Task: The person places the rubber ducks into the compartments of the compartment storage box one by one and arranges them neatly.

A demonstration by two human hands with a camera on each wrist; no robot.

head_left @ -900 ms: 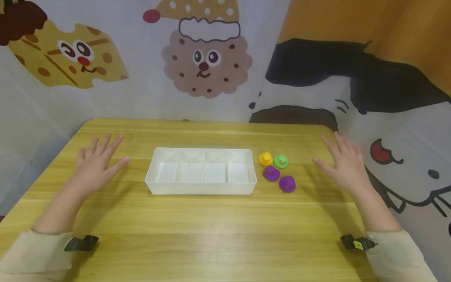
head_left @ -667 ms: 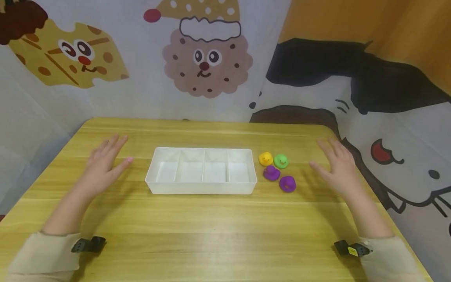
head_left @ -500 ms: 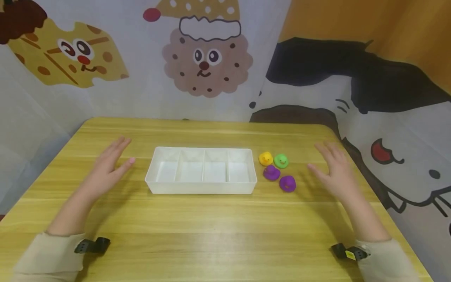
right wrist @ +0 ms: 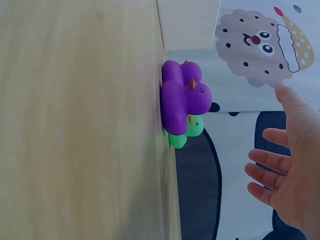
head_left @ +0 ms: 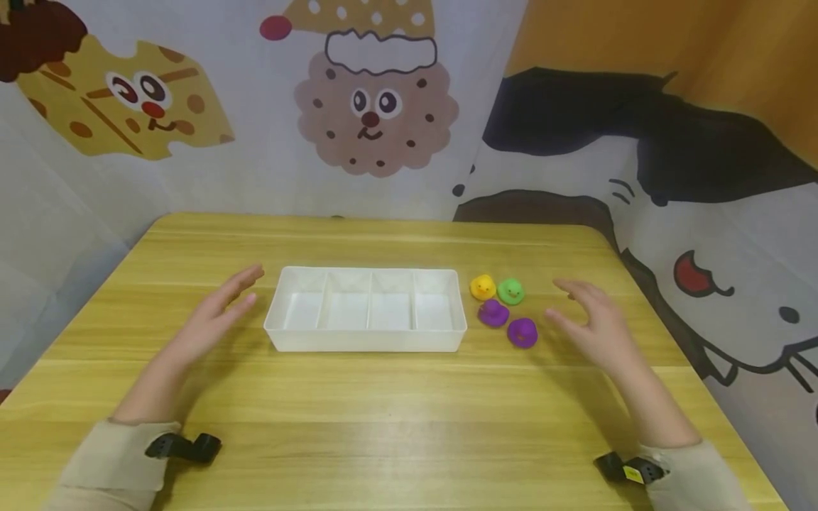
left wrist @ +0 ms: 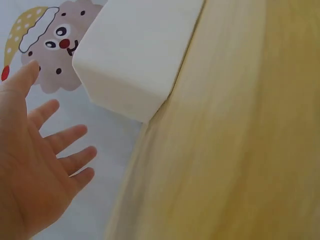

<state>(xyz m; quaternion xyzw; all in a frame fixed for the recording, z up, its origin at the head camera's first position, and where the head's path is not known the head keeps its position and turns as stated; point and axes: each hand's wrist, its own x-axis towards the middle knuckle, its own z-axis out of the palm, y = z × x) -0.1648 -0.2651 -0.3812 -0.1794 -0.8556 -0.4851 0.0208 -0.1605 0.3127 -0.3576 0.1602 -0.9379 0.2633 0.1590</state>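
A white box (head_left: 367,341) with a row of several compartments stands in the middle of the table. Beside its right end sit a yellow toy duck (head_left: 483,287), a green toy duck (head_left: 510,292) and two purple toy ducks, one purple duck (head_left: 493,313) nearer the box and the other purple duck (head_left: 522,333) closer to the front. My left hand (head_left: 220,312) hovers just left of the box, fingers extended, holding nothing. To the right of the ducks is my right hand (head_left: 594,323), its fingers loosely bent and apart from them. In the right wrist view the yellow duck is hidden.
The wooden table (head_left: 383,426) ends at a back edge against a cloth (head_left: 255,170) printed with cartoon figures. Each wrist wears a small black camera, the left camera (head_left: 185,448) and the right camera (head_left: 629,469).
Both hands have moved inward, the left one toward the box and the right one toward the ducks. The right fingers have bent slightly. Box and ducks stay in place.
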